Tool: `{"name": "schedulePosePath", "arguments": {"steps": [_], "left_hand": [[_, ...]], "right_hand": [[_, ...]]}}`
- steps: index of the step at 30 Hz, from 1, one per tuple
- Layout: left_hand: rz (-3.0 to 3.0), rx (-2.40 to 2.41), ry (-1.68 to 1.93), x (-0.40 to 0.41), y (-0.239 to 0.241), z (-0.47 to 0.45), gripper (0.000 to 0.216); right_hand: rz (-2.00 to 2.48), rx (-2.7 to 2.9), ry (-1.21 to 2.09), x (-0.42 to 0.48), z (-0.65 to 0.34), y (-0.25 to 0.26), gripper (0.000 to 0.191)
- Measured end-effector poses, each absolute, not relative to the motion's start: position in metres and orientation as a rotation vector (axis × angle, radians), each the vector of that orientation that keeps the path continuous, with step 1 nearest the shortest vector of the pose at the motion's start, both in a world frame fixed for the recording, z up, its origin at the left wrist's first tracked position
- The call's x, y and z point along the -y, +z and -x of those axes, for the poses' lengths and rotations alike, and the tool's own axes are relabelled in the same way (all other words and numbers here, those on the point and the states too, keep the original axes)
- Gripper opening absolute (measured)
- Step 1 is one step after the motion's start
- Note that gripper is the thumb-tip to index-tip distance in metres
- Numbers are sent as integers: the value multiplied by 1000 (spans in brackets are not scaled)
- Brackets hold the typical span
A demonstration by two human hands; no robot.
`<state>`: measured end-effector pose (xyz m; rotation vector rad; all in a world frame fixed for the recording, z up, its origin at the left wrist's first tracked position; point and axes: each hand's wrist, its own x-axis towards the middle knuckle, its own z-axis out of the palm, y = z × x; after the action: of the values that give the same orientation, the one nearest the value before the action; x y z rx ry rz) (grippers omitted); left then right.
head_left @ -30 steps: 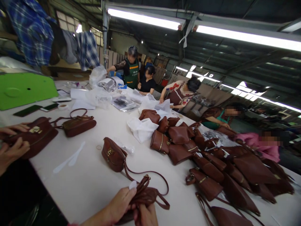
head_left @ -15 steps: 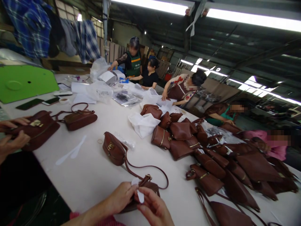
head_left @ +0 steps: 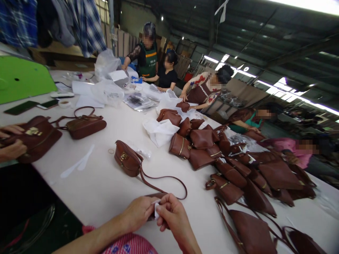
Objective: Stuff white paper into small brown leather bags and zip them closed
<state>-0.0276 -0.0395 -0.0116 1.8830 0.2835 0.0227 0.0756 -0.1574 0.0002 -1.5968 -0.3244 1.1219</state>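
At the table's near edge, my left hand [head_left: 139, 212] and my right hand [head_left: 173, 212] meet, fingers closed on a small white strip [head_left: 156, 210]. Its shape is mostly covered by my fingers. A brown leather bag [head_left: 158, 195] lies under and behind my hands, largely hidden. Just beyond, a small brown handbag [head_left: 128, 159] with a gold clasp rests on the table, its strap [head_left: 169, 177] looping toward my hands.
Brown bags [head_left: 203, 140] are heaped to the right. White strips [head_left: 78, 165] lie at left, near a co-worker's hands [head_left: 12, 143] on another clasped bag [head_left: 39, 135]. White wrapping [head_left: 160, 132] sits mid-table; several co-workers stand or sit along the far side.
My right hand has turned and closed more tightly on the white strip, which shows less. The bag under my hands is more hidden. The whole view has shifted slightly.
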Motion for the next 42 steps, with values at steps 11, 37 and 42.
{"name": "schedulePosePath", "arguments": {"steps": [11,37,42], "left_hand": [[-2148,-263,-47,41,-15,27,35],[-2543,-266,-248,43,-14,31,26],[-2518,-255,-269,41,-14,31,24]], "right_hand": [[1565,341,1162,160,-77,3,47],[1497,248,1219,166,-72,3,52],[1682,423,1231,160,-75,2,39]]}}
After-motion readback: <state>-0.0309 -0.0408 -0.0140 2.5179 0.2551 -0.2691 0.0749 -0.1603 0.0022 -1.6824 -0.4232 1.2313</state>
